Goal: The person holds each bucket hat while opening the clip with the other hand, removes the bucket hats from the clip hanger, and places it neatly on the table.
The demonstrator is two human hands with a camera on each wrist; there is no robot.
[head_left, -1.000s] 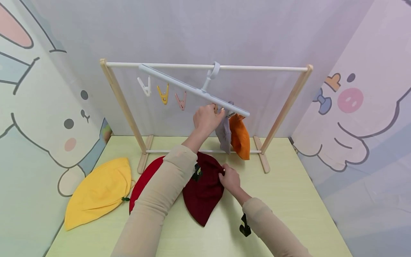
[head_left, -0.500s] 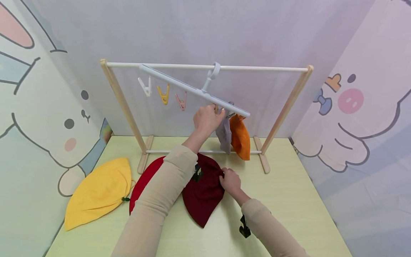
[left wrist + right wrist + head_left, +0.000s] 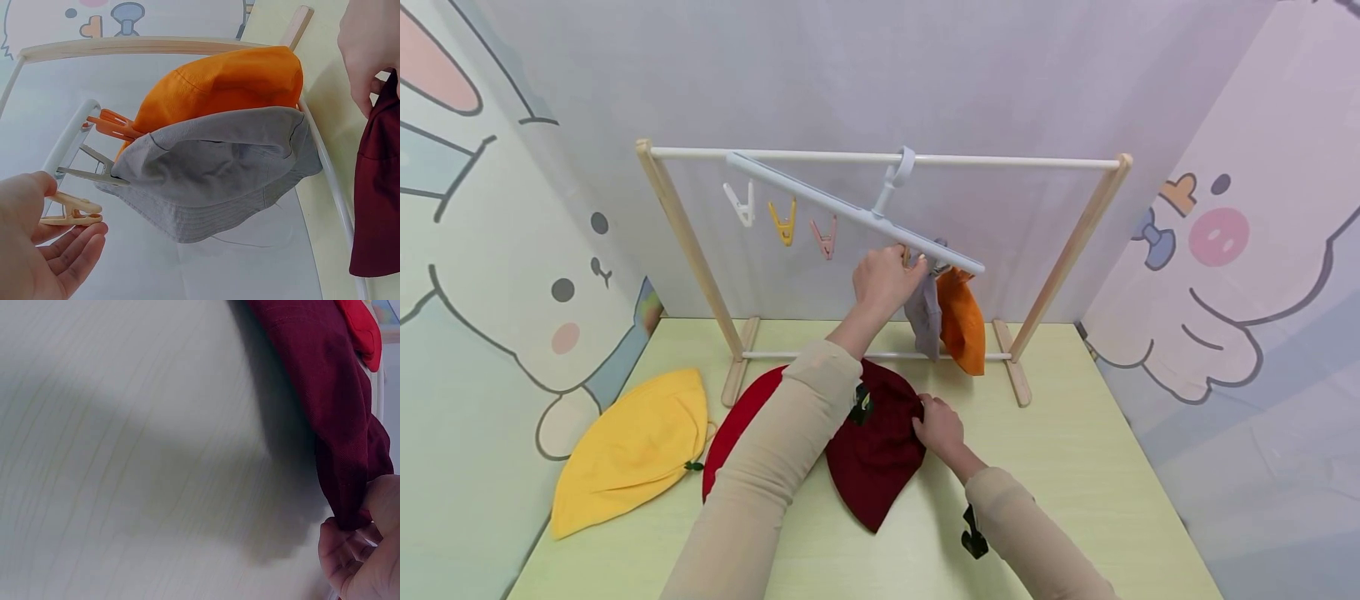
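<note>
Left hand (image 3: 886,279): raised to the tilted white clip hanger (image 3: 850,210) on the wooden rack (image 3: 880,156); thumb and fingers pinch a cream clothespin (image 3: 70,209), grip clenched on it. Beside it hang a grey bucket hat (image 3: 212,175) and an orange hat (image 3: 225,84), each clipped. Right hand (image 3: 940,427): on the table (image 3: 1075,450), grip grasping the edge of a dark red hat (image 3: 876,454). Also on the table: a bright red hat (image 3: 737,429), partly beneath, and a yellow hat (image 3: 632,450) well to the left.
</note>
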